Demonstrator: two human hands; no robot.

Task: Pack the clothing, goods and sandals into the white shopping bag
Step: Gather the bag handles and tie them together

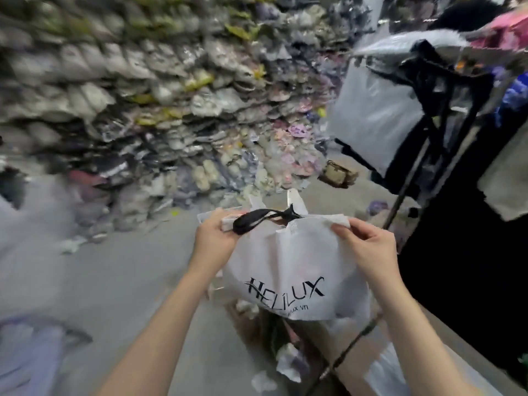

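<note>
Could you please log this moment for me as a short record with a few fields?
setting: grey concrete floor, blurred wall of bagged footwear
bag: white plastic shopping bag with black HELILUX lettering, held up off the floor
left hand: grips the bag's top left edge and a black strap
right hand: pinches the bag's top right corner
bag contents: cannot tell

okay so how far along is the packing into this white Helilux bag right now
Well underway, not finished. The white shopping bag hangs bulging, so something seems to be inside, though its contents are hidden. In hand: the left hand grips its rim and the black strap, while the right hand pinches the other edge, holding the mouth open. Whether any items are left, I cannot tell.
</note>
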